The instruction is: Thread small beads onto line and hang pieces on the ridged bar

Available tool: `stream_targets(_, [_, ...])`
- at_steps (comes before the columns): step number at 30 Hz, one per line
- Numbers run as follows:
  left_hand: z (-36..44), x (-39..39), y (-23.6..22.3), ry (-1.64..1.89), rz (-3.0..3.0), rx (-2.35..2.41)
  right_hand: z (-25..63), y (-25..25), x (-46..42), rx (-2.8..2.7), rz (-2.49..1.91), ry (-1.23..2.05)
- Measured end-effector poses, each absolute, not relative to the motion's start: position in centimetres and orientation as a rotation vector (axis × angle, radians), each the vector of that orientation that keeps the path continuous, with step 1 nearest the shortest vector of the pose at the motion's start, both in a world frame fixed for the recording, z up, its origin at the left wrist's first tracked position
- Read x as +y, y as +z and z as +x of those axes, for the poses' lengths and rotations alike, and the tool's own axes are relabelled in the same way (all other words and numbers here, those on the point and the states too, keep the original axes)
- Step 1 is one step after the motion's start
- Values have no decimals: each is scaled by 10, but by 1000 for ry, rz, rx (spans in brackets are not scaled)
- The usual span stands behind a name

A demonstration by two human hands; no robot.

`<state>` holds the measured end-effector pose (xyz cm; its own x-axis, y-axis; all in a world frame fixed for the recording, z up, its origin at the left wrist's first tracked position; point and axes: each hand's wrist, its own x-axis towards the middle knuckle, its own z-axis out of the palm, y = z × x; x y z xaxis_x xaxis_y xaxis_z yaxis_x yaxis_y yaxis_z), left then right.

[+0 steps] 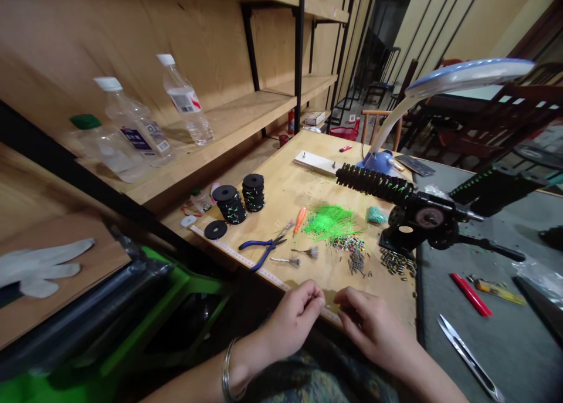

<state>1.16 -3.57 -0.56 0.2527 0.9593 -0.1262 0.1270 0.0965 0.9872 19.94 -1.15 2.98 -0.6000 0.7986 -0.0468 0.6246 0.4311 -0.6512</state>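
While the left hand (292, 316) pinches something, the right hand (368, 322) hovers near.

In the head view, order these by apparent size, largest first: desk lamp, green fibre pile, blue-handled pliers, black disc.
1. desk lamp
2. green fibre pile and blue-handled pliers: too alike to rank
3. black disc

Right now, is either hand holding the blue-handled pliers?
No, the blue-handled pliers lie on the wooden tabletop, apart from the left hand and right hand.
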Motion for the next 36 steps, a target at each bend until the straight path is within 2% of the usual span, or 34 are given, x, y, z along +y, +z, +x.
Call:
stream_targets(17, [18, -34, -1, 862, 1294, 1158, 205, 34, -15, -2359, -1109, 1029])
stream_targets(22, [17, -35, -1, 860, 1143, 1034, 203, 32, -14, -2348, -1082, 1050])
stream_targets(30, [11, -37, -3, 806, 1110, 1074, 205, 42, -13, -2447, -1023, 955])
stream_targets(36, [4, -39, 3, 784, 1063, 1082, 209, 40, -6, -2585, -973, 707])
